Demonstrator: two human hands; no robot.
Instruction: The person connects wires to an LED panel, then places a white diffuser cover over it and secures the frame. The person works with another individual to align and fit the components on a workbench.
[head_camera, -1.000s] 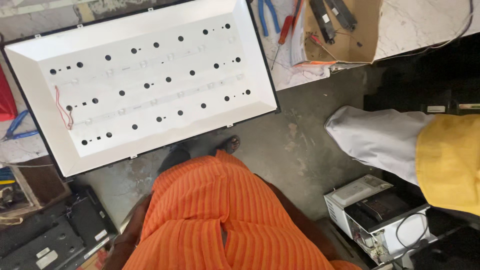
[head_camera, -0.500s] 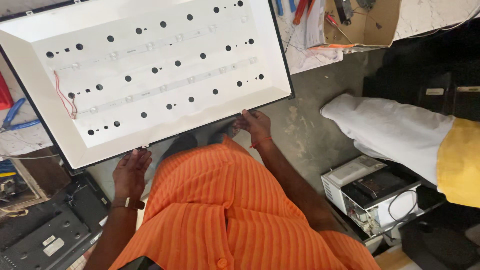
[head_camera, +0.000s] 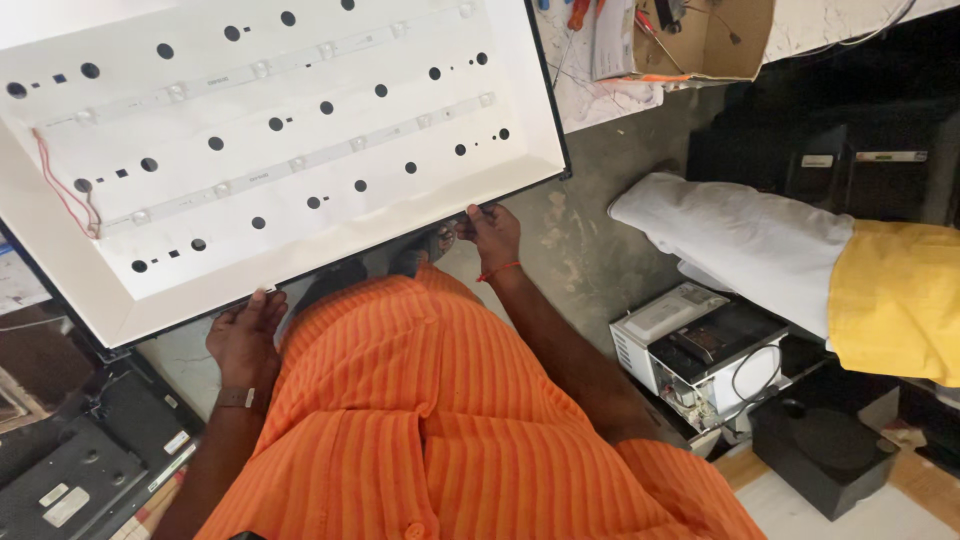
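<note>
Head view: a large white backlight panel (head_camera: 270, 150) fills the frame from 9 to 1 o'clock, its black frame edge running toward the person. The white face shows round holes and thin LED strips (head_camera: 300, 160) laid across it, with a red wire (head_camera: 65, 190) at its 9 o'clock end.

The left hand (head_camera: 245, 335) sits at 7 o'clock under the near edge, palm up and fingers curled around the rim, bearing the weight from below. The right hand (head_camera: 490, 232) at the panel's 5 o'clock corner pinches the rim between thumb and fingers. The wide spacing looks meant to keep so broad and thin a sheet level and away from the orange shirt (head_camera: 440, 420).

At 3 o'clock another person's white sleeve (head_camera: 740, 235) reaches in, apart from the panel. An opened grey unit (head_camera: 700, 350) lies at 4 o'clock, a cardboard box (head_camera: 705, 40) at 1 o'clock.
</note>
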